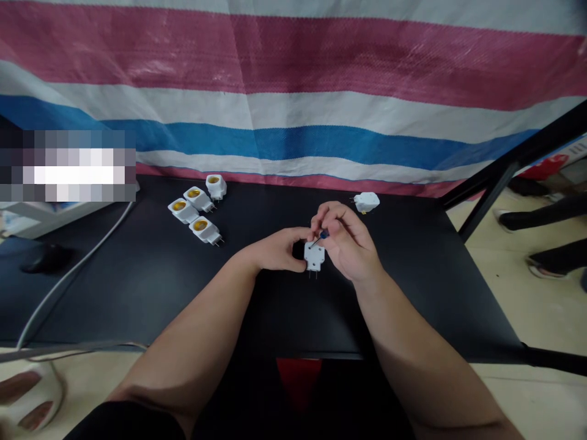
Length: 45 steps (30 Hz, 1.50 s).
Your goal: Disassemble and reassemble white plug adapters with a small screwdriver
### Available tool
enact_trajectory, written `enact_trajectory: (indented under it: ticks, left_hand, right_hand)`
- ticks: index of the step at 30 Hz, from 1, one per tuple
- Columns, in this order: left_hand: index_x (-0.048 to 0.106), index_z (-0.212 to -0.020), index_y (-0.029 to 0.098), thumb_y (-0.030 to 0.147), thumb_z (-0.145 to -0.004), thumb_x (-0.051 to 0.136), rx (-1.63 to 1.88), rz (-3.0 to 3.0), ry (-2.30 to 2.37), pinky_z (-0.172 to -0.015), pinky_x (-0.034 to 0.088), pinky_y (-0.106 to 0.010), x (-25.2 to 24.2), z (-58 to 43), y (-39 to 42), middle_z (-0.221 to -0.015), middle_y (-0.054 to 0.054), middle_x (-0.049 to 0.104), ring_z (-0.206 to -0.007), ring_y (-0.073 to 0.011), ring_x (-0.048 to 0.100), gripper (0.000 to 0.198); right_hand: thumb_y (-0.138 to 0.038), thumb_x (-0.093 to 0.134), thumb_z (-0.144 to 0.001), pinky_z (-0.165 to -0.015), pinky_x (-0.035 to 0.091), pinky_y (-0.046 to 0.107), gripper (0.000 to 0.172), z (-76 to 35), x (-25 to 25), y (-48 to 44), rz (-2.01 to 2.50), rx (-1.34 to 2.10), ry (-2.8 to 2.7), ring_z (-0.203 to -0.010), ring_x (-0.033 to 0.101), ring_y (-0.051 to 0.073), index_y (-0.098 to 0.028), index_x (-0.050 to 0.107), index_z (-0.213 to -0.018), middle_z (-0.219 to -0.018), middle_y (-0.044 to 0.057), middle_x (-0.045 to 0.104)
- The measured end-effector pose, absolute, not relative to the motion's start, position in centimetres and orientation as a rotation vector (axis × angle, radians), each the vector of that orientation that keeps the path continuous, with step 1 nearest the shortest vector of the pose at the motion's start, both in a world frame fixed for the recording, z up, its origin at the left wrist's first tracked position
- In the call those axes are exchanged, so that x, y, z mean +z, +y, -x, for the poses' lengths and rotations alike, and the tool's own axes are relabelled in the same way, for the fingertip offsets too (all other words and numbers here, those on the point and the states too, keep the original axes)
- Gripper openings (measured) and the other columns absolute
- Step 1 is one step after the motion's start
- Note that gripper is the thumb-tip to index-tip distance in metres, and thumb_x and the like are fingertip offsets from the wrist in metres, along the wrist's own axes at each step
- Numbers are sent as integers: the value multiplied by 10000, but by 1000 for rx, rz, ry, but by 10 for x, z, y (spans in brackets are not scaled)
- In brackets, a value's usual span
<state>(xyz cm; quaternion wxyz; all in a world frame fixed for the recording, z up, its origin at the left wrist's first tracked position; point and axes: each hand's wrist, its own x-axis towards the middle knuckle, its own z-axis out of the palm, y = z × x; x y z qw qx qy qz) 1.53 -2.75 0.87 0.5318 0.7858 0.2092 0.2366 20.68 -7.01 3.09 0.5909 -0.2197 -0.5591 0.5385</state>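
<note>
My left hand (pixel 279 249) grips a white plug-in lamp socket (pixel 314 256) at the middle of the black table (pixel 137 287), its two prongs pointing toward me. My right hand (pixel 349 243) pinches a small screwdriver with a blue handle (pixel 322 235), its tip resting on the back of the socket. Both hands are closed around what they hold.
Several white sockets with yellow insides (pixel 197 208) lie in a cluster at the back left. One more white socket (pixel 367 201) lies at the back right. A grey cable (pixel 68 275) runs across the left side. A striped tarp (pixel 293 91) hangs behind. Someone's feet (pixel 545 244) are at the right.
</note>
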Motion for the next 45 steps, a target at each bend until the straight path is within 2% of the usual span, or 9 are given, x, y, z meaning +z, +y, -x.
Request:
enact_trajectory:
  ticks: [3,7,11,14,17,21,32,37,45]
  left_hand:
    - [687,-1040,181,107,-714,708,578,-1876,475,-884,512,-338,10,-16,-28,-1045,-25,695,-964,-210,636,335]
    - [696,-1123,185,99,-706,703,565,-1859,506,-859,509,-333,9,-15,-28,-1073,-32,714,-943,-203,638,425]
    - [695,-1094,186,96,-706,697,565,-1866,483,-842,502,-319,8,-14,-28,-1051,-29,713,-923,-190,635,398]
    - [674,-1026,185,109,-713,708,567,-1877,506,-801,496,-306,7,-14,-27,-999,-18,686,-885,-181,618,324]
    - [669,-1033,186,99,-704,709,581,-1893,490,-823,497,-309,8,-15,-27,-1019,-18,680,-915,-187,621,343]
    - [698,-1202,192,89,-702,682,524,-1862,489,-883,519,-336,10,-15,-27,-1142,-46,715,-1005,-219,654,511]
    - [718,-1226,186,117,-724,712,501,-1882,519,-934,524,-361,11,-13,-27,-1125,-50,723,-1013,-224,661,508]
    - [720,-1217,191,113,-728,707,516,-1921,529,-957,522,-372,12,-12,-26,-1115,-43,722,-1021,-229,673,495]
    - [705,-1112,180,116,-720,688,517,-1912,550,-940,539,-377,14,-12,-27,-1107,-45,737,-1031,-238,695,398]
  right_hand:
    - [-485,673,-1052,-773,568,372,225,-210,32,-70,596,1234,-1333,-898,617,186,-299,793,-1091,-1048,38,567]
    - [-540,593,-1078,-747,552,378,348,-206,37,-71,564,1352,-1221,-783,560,181,-294,735,-1280,-880,11,559]
    - [-465,686,-1051,-717,502,332,177,-201,37,-73,403,1372,-1170,-651,472,134,-307,612,-1087,-736,-60,502]
    - [-429,720,-1039,-724,511,330,172,-202,34,-72,443,1317,-1220,-749,578,134,-291,618,-1026,-922,-20,609]
    - [-524,640,-1068,-712,522,352,279,-204,36,-71,536,1330,-1222,-792,619,163,-257,699,-1015,-942,21,618]
    - [-606,569,-1069,-611,410,323,371,-202,45,-73,519,1412,-1127,-578,414,141,-260,673,-983,-628,-50,443]
    - [-626,722,-934,-546,320,300,415,-215,64,-74,579,1450,-1044,-523,274,122,-314,449,-955,-670,-82,395]
    - [-626,693,-954,-532,251,284,418,-216,64,-77,559,1510,-1113,-517,234,113,-306,424,-942,-644,-89,385]
    - [-587,662,-998,-560,283,297,352,-208,51,-78,474,1538,-1170,-544,283,120,-304,454,-967,-668,-79,416]
